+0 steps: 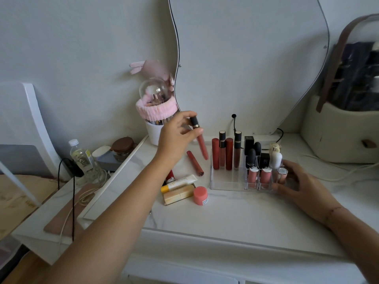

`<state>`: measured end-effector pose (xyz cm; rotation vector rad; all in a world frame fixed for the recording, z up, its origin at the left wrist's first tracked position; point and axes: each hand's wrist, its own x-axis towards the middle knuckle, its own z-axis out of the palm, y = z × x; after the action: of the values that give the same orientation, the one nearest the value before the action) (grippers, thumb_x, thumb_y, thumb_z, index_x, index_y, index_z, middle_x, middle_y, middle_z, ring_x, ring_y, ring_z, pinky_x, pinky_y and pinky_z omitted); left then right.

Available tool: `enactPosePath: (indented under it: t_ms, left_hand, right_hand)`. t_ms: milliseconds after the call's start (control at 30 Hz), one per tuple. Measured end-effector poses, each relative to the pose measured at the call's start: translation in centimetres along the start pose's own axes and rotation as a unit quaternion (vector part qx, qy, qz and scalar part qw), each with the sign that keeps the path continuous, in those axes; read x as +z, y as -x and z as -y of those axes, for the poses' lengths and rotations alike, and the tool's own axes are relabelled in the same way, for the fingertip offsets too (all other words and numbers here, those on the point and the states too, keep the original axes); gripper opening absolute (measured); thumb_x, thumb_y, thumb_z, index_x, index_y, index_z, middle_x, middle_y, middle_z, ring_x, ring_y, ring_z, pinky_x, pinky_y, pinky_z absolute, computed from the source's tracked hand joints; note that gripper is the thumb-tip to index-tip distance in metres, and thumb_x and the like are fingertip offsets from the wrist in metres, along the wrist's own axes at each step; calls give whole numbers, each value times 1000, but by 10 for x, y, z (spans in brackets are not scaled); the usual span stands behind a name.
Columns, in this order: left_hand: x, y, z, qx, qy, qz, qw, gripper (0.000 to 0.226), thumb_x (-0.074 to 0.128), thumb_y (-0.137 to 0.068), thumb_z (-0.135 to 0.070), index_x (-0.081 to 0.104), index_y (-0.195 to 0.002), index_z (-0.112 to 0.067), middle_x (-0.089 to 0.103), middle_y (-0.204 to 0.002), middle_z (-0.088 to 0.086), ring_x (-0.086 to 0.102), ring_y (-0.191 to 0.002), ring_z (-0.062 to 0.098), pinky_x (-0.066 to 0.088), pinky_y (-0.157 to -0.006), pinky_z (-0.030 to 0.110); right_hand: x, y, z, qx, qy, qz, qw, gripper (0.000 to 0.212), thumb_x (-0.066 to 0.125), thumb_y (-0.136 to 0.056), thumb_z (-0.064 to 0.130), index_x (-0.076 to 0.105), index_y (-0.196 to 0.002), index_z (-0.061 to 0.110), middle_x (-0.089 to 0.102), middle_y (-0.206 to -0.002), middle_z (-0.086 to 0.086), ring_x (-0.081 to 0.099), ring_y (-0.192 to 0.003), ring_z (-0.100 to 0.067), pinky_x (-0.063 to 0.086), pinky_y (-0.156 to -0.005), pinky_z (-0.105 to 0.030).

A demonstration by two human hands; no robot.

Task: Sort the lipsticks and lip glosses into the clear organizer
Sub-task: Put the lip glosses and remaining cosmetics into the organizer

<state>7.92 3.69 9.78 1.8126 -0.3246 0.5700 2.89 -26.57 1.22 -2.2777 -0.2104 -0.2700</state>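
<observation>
My left hand [177, 136] holds a black-capped coral lip gloss [201, 143] in the air, tilted, to the left of the clear organizer [225, 184]. Several red and brown tubes [224, 153] stand upright in the organizer's back left row, with black lipsticks [251, 155] and pink ones [259, 176] in its right compartments. My right hand [299, 182] rests against the organizer's right end. A red lip gloss [194, 163] lies flat on the white table [225, 212]. Beside it are a white-and-yellow balm tube [178, 183], a gold lipstick [178, 195] and a pink jar [201, 195].
A white cup of brushes with a pink headband [155, 117] stands at the back left before a wavy mirror [246, 58]. A cream bag [338, 130] sits at the right. Left of the table are a water bottle [81, 155], cables and a brown jar [123, 148].
</observation>
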Motion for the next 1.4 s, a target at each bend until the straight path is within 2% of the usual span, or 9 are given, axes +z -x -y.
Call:
enactPosePath:
  t_ms: [133, 300, 467, 733, 933, 1067, 1200, 1300, 1400]
  left_hand:
    - [27, 18, 1, -4, -49, 22, 999, 40, 77, -73, -18, 62, -106, -34, 63, -95, 2, 63, -74, 20, 52, -78, 30]
    - [42, 24, 7, 23, -67, -15, 997, 35, 77, -73, -26, 61, -102, -35, 67, -84, 1, 58, -70, 0, 42, -69, 8]
    - [51, 29, 12, 48, -103, -14, 993, 35, 76, -74, -19, 63, -105, -25, 64, -94, -14, 61, -78, 8, 51, -77, 23]
    - [50, 30, 22, 78, -151, -28, 985, 34, 77, -73, -19, 62, -104, -22, 59, -96, -8, 53, -78, 3, 44, -68, 12]
    - [49, 29, 24, 76, -138, -18, 987, 44, 78, -71, -28, 59, -111, -25, 56, -97, -17, 52, -82, -4, 42, -73, 8]
    - [37, 23, 24, 40, -104, -27, 993, 49, 78, -70, -36, 59, -113, -23, 61, -98, -5, 56, -79, 5, 45, -73, 12]
    - [11, 15, 30, 2, -96, -50, 994, 40, 67, -79, -44, 58, -111, -21, 61, -96, -9, 55, -80, -2, 43, -73, 13]
    - [-6, 7, 49, -81, -192, 30, 978, 59, 70, -77, -44, 49, -126, -19, 54, -125, 0, 51, -114, 10, 40, -96, 26]
    - [-13, 5, 67, -189, -288, 208, 915, 105, 76, -64, -55, 20, -146, -21, 21, -154, 2, 19, -141, 19, 23, -114, 40]
  right_hand:
    - [0, 0, 1, 4, 1, 1, 1000, 69, 75, -73, 28, 43, -133, 22, 58, -104, 7, 54, -98, -10, 36, -82, -24]
    - [0, 1, 2, -1, 0, 1, 1000, 68, 75, -73, 28, 43, -132, 22, 57, -106, 8, 53, -99, -9, 36, -82, -23]
    - [-1, 0, 2, 3, 2, 1, 1000, 70, 75, -73, 29, 42, -134, 21, 57, -106, 8, 53, -98, -9, 36, -82, -22]
    - [-1, 1, 2, -4, 5, -2, 1000, 68, 74, -74, 30, 42, -133, 24, 55, -105, 11, 52, -96, -7, 34, -80, -21]
    - [-1, 1, 0, 0, -4, 4, 1000, 70, 74, -73, 30, 41, -134, 22, 58, -108, 8, 53, -100, -8, 35, -83, -22]
    - [0, 0, -1, 3, -5, 7, 1000, 71, 74, -74, 30, 40, -136, 20, 57, -111, 5, 53, -103, -10, 36, -85, -23]
    - [0, 0, 1, 0, -4, 4, 1000, 70, 75, -74, 28, 41, -135, 21, 57, -108, 7, 53, -101, -9, 35, -84, -22]
    - [0, 1, 1, 0, -3, 4, 1000, 69, 74, -74, 28, 41, -135, 21, 57, -108, 7, 53, -100, -9, 35, -83, -22]
    - [-1, 1, 2, 0, -1, 2, 1000, 69, 74, -74, 27, 42, -134, 21, 57, -108, 7, 53, -99, -9, 35, -83, -21]
